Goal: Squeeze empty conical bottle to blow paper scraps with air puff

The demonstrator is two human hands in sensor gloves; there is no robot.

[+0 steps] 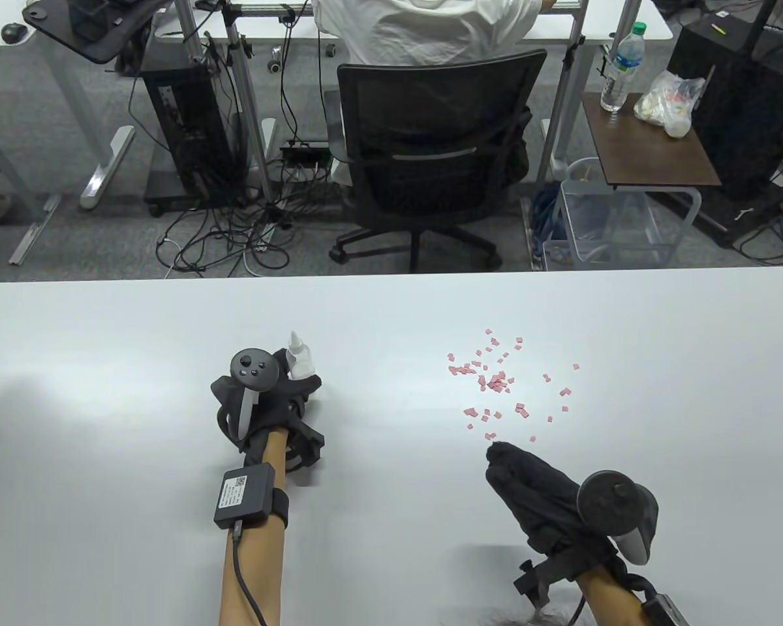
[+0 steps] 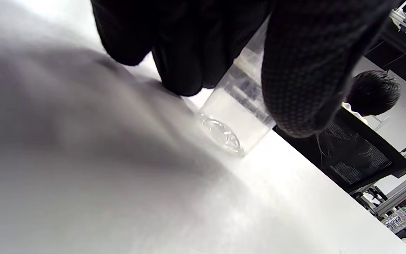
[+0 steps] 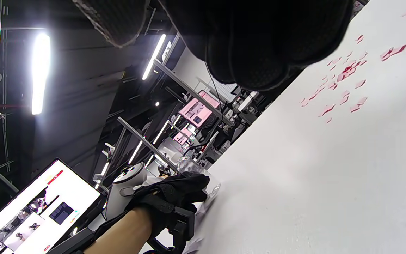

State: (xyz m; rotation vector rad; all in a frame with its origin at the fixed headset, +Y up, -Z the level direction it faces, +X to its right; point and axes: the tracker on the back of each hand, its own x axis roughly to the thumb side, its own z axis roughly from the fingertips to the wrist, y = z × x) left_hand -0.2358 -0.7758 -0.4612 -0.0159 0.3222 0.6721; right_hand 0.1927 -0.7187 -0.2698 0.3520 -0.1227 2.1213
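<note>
A clear conical bottle [image 1: 298,357] with a white nozzle stands upright on the white table [image 1: 104,365], left of centre. My left hand [image 1: 292,386] grips its body, fingers on one side and thumb on the other. In the left wrist view the fingers [image 2: 301,70] wrap the bottle [image 2: 234,113], whose base touches the table. Pink paper scraps [image 1: 494,381] lie scattered right of centre, well apart from the bottle. My right hand [image 1: 504,464] rests just below the scraps, fingers together, holding nothing. The right wrist view shows the scraps [image 3: 344,77] and my left hand [image 3: 174,197].
The table's far edge [image 1: 391,277] runs across the middle of the table view. Behind it are a black office chair [image 1: 430,150] with a seated person, a clear bin [image 1: 600,222], and a side table with a water bottle [image 1: 618,65].
</note>
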